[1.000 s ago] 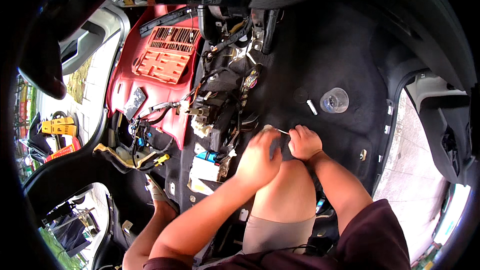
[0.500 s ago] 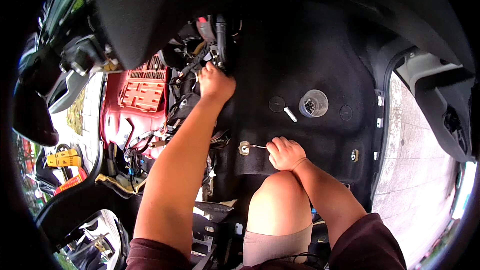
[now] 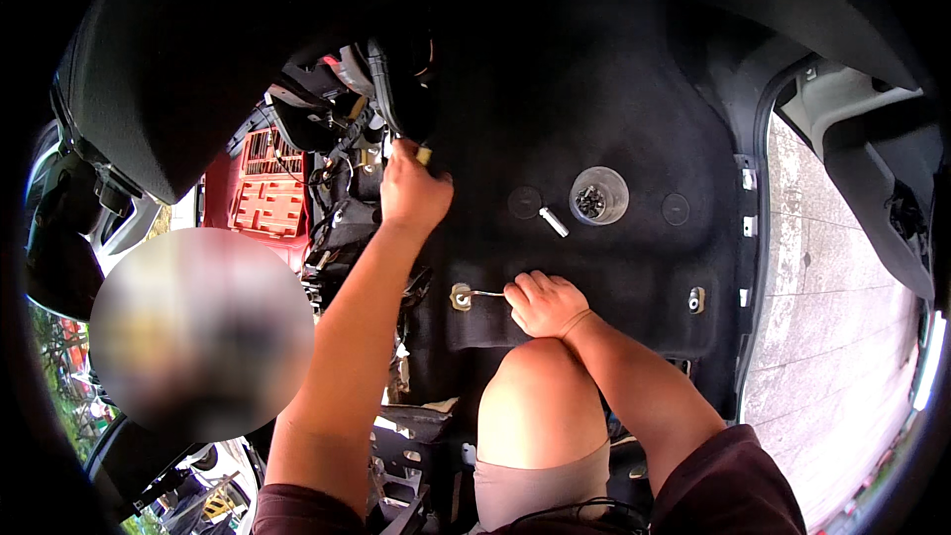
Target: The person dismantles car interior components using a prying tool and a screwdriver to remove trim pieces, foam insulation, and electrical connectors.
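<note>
My right hand [image 3: 545,305] is closed on a slim metal wrench [image 3: 487,293]. The wrench's far end meets a metal fixing [image 3: 461,297] in a cutout of the black carpet. Up and to the left, my left hand [image 3: 413,188] is closed beside the stripped centre console [image 3: 347,173] with its exposed wiring. A small yellowish piece [image 3: 424,155] shows at its fingers; what they grip is mostly hidden.
On the carpet [image 3: 515,69] stand a clear cup [image 3: 612,196] with small dark fasteners and, beside it, a white cylinder [image 3: 555,222]. A second fixing [image 3: 697,299] lies to the right. Beyond the console sits a red tool case [image 3: 269,183]. A blurred patch covers the left.
The view has shifted, moving the carpet and cup leftward. My left hand's grip has changed, and a yellowish piece now shows at its fingers. My right hand keeps the wrench at the same fixing.
</note>
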Available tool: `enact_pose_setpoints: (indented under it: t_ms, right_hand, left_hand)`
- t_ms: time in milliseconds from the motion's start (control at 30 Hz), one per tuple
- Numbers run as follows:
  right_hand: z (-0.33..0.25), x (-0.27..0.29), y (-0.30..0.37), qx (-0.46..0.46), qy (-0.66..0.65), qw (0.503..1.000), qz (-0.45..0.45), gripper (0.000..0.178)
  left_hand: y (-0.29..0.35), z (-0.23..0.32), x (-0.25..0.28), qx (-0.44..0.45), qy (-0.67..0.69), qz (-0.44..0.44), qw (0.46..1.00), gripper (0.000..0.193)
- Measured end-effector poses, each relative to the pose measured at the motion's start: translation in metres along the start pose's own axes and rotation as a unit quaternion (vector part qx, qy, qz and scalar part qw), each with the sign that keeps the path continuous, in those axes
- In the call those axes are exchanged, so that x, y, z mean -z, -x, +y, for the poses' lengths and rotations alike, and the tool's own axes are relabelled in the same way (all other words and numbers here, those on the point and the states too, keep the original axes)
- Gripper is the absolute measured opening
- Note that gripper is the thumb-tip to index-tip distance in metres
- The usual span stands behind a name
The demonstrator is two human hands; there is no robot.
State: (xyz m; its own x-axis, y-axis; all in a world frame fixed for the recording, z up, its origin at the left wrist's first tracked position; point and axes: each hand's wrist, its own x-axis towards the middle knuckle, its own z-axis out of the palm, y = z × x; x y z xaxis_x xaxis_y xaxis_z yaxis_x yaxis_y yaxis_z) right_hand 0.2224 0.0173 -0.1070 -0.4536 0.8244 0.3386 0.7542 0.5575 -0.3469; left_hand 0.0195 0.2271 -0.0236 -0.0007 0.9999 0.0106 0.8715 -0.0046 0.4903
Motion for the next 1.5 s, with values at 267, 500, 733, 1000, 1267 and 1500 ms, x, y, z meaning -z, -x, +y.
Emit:
enact_pose_setpoints:
  t_ms: [267,500,733,1000,1267,1500]
  right_hand:
    - [0.006,-0.006,0.002,0.004,-0.025,1.000,0.000,0.015]
    - [0.045,0.022,-0.037,-0.096,-0.333,0.922,-0.172,0.015]
    - [0.098,0.006,-0.073,-0.229,-0.667,0.670,-0.233,0.019]
    - [0.086,-0.021,-0.069,-0.202,-0.535,0.812,-0.115,0.027]
    - [0.078,-0.029,-0.076,-0.285,-0.552,0.776,-0.111,0.032]
    - [0.084,-0.008,-0.073,-0.273,-0.528,0.792,-0.140,0.035]
  left_hand:
    - [-0.002,0.012,0.007,0.015,-0.118,-0.059,0.991,0.067]
    - [0.001,0.001,0.005,-0.033,-0.167,-0.081,0.982,0.078]
    - [-0.004,0.004,-0.005,-0.018,-0.072,-0.071,0.995,0.061]
    - [-0.006,-0.007,-0.004,0.067,0.100,-0.074,0.990,0.059]
    - [-0.023,0.020,0.004,0.230,0.155,-0.080,0.958,0.066]
    - [-0.045,0.053,0.015,0.307,0.152,-0.123,0.931,0.058]
